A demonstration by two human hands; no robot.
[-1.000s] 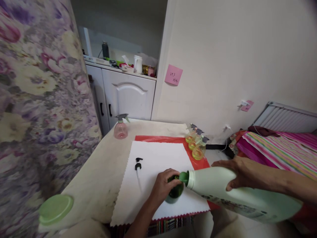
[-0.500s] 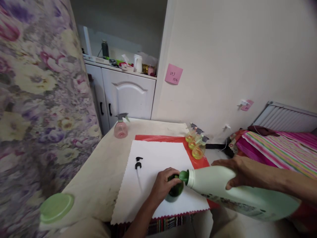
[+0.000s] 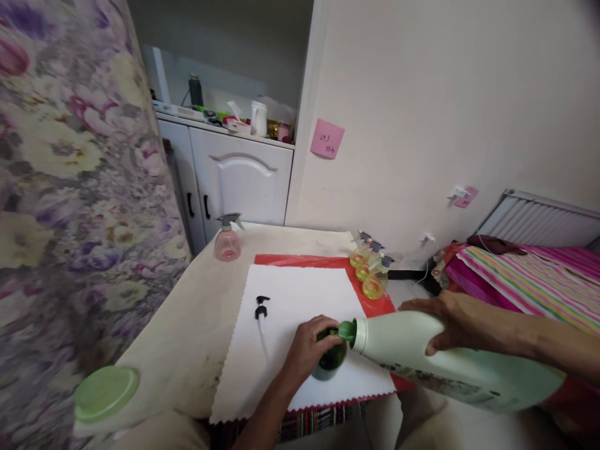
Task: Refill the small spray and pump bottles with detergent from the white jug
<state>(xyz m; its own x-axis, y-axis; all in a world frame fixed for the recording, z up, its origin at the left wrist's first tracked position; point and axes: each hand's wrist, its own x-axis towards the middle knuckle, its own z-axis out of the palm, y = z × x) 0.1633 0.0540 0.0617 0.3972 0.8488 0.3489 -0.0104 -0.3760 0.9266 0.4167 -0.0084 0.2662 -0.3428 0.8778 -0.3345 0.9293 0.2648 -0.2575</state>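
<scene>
Counter (image 3: 187,325) is carrying a white cloth (image 3: 300,300) over a red sheet (image 3: 375,307). Large pale-green jug (image 3: 445,365) is lying tilted, spout at 9 o'clock, meeting the mouth of a small dark-green bottle (image 3: 330,362) standing on the cloth. Right hand (image 3: 443,319) is gripping the jug from above, fingers wrapped. Left hand (image 3: 307,350) is clasping the bottle, fingers closed. Three yellow spray bottles (image 3: 370,275) are standing at 1 o'clock of the bottle; a black pump head (image 3: 260,308) is lying at 10 o'clock.

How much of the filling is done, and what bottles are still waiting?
Three spray bottles already hold yellow liquid. Now the right hand tips the big jug into the dark green bottle, steadied by the left hand. Its pump lies off; the pink bottle waits.
</scene>
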